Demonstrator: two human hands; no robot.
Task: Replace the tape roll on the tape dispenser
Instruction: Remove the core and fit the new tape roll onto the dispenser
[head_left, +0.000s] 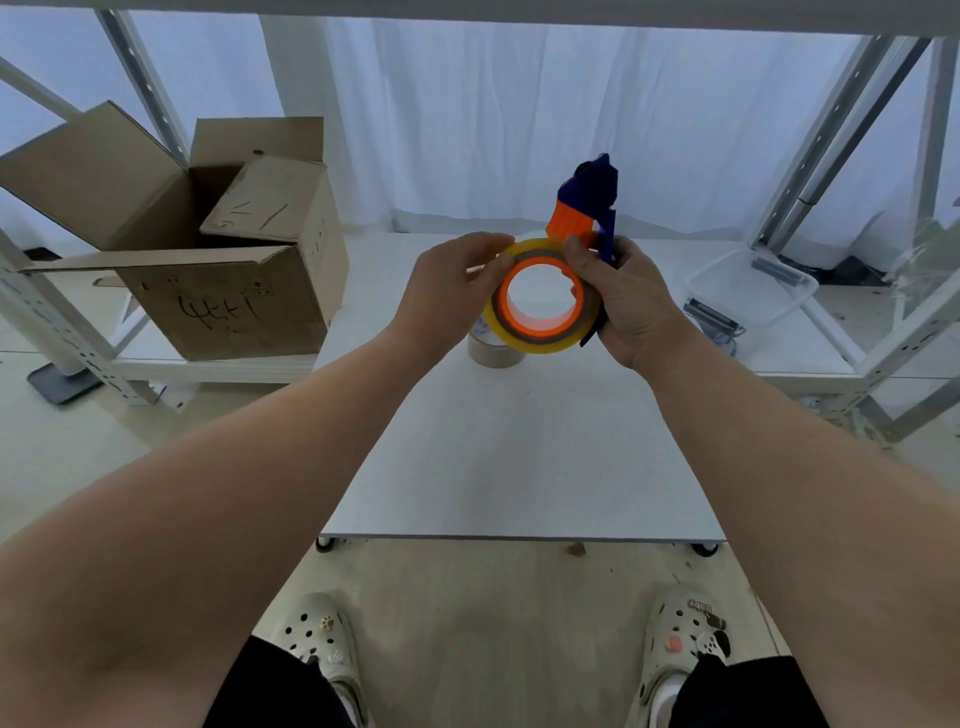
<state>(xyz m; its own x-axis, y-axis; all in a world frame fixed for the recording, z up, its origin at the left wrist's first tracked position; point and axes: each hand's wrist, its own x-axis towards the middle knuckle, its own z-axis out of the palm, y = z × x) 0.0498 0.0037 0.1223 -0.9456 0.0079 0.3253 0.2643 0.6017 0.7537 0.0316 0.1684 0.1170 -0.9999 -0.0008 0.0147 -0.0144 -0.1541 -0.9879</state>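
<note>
White tabletop (519, 467) on small casters, standing on pale floor (467, 597). Brownish tape roll (491, 353) upright on its far half. Otherwise bare. Scrap of debris (575, 549) on floor at near edge.

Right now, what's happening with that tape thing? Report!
Both hands busy: left hand pinches yellow tape roll, right hand grips dispenser. Roll around orange hub. Nothing in the way.

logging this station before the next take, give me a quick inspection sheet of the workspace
surface: white rectangular table, mostly bare
job's things: yellowish clear tape roll seated on orange hub of blue and orange plastic tape dispenser; brown cardboard-core roll on table beneath
clutter: open brown cardboard box left; clear plastic tub right
grippers: left hand fingers on roll; right hand holds dispenser
cables: nothing seen
surroundings: white curtain, grey metal shelving
</note>
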